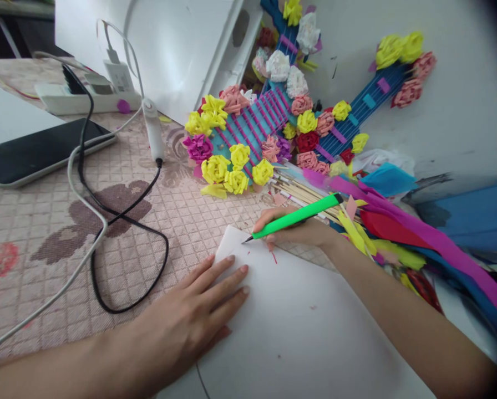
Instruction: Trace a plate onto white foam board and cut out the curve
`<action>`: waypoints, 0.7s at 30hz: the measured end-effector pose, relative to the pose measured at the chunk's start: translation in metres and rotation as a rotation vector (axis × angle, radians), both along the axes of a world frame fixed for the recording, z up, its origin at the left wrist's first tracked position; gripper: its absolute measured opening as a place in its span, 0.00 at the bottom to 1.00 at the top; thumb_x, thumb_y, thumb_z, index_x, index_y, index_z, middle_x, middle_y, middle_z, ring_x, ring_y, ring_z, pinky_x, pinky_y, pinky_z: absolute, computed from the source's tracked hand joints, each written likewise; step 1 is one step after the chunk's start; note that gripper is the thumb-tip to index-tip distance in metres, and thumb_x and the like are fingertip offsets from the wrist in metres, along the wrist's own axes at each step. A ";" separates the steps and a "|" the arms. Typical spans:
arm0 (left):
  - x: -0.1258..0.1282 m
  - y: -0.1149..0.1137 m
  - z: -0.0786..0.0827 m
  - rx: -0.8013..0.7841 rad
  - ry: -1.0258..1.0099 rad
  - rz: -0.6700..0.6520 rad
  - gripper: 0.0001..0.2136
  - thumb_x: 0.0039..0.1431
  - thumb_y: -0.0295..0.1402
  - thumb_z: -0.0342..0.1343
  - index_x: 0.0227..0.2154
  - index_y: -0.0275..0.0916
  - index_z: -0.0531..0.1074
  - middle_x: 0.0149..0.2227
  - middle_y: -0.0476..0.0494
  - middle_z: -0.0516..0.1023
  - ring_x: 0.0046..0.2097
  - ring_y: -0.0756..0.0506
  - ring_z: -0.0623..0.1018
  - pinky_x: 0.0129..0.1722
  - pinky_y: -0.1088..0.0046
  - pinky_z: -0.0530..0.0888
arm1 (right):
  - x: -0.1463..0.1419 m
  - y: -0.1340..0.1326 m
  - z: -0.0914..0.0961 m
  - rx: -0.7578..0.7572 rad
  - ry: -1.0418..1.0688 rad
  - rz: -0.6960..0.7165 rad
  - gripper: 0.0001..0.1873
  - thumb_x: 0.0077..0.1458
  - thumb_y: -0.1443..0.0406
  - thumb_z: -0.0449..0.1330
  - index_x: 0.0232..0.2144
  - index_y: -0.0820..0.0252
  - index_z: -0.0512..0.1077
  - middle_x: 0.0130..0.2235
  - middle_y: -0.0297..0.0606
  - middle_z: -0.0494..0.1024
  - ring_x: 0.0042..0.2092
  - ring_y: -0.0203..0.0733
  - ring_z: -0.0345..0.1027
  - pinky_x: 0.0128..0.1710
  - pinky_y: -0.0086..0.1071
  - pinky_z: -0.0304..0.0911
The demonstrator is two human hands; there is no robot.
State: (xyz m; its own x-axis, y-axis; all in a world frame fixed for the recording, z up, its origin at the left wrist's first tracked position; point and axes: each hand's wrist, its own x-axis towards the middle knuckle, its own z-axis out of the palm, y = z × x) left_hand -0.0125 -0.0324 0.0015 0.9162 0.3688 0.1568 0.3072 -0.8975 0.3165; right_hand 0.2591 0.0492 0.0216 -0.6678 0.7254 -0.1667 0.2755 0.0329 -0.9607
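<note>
A white sheet (302, 310) with a few small red marks lies on the patterned tablecloth (182, 233). Flat on its left edge rests my left hand (202, 305), fingers stretched out and slightly spread, holding nothing. My right hand (279, 224) is closed around a green pen (298, 216). The pen's dark tip touches or hovers just over the sheet near its upper corner; which of the two I cannot tell. Part of the right hand's fingers is hidden behind the pen.
Black and white cables (165, 260) loop across the cloth at left, by a phone (36, 152) and a power strip (90, 100). Guitar-shaped crafts with paper flowers (236, 166) stand behind. Thin sticks (302, 191) and coloured paper strips (398, 221) lie at right.
</note>
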 end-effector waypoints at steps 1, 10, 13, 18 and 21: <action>0.000 0.000 0.000 0.003 0.003 -0.001 0.19 0.63 0.29 0.50 0.57 0.36 0.64 0.62 0.36 0.63 0.63 0.34 0.60 0.59 0.49 0.63 | 0.000 0.000 0.000 -0.004 0.005 -0.006 0.12 0.51 0.64 0.64 0.40 0.59 0.75 0.36 0.34 0.77 0.31 0.33 0.73 0.32 0.27 0.70; -0.001 -0.001 -0.001 0.008 -0.008 -0.005 0.18 0.64 0.29 0.48 0.57 0.37 0.64 0.61 0.37 0.64 0.63 0.35 0.61 0.58 0.50 0.64 | 0.002 -0.002 -0.006 -0.054 0.067 -0.044 0.12 0.50 0.64 0.65 0.39 0.59 0.74 0.33 0.33 0.77 0.30 0.35 0.74 0.32 0.30 0.71; -0.001 -0.001 -0.001 0.004 -0.019 -0.003 0.18 0.64 0.29 0.48 0.57 0.37 0.64 0.61 0.38 0.64 0.63 0.36 0.61 0.59 0.51 0.63 | 0.010 -0.003 -0.015 -0.104 0.155 -0.115 0.12 0.50 0.62 0.66 0.39 0.56 0.74 0.30 0.31 0.75 0.30 0.35 0.74 0.31 0.30 0.70; 0.000 0.000 -0.003 0.020 -0.024 0.003 0.18 0.64 0.29 0.48 0.56 0.36 0.65 0.62 0.37 0.63 0.63 0.35 0.61 0.60 0.51 0.62 | 0.016 -0.021 -0.017 -0.057 0.332 -0.443 0.15 0.50 0.58 0.65 0.41 0.52 0.71 0.24 0.25 0.69 0.25 0.31 0.68 0.31 0.32 0.71; 0.001 0.001 -0.004 0.020 -0.022 -0.004 0.18 0.64 0.30 0.48 0.56 0.36 0.65 0.62 0.37 0.62 0.63 0.34 0.61 0.59 0.49 0.63 | 0.003 -0.042 -0.011 0.017 0.228 -0.484 0.18 0.53 0.59 0.63 0.46 0.53 0.68 0.26 0.28 0.73 0.28 0.36 0.70 0.33 0.36 0.71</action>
State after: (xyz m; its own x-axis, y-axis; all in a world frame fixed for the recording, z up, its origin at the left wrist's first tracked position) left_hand -0.0118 -0.0317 -0.0023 0.9138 0.3620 0.1841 0.2972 -0.9050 0.3045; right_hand 0.2619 0.0069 0.0105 -0.2739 0.9609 -0.0418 0.0471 -0.0300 -0.9984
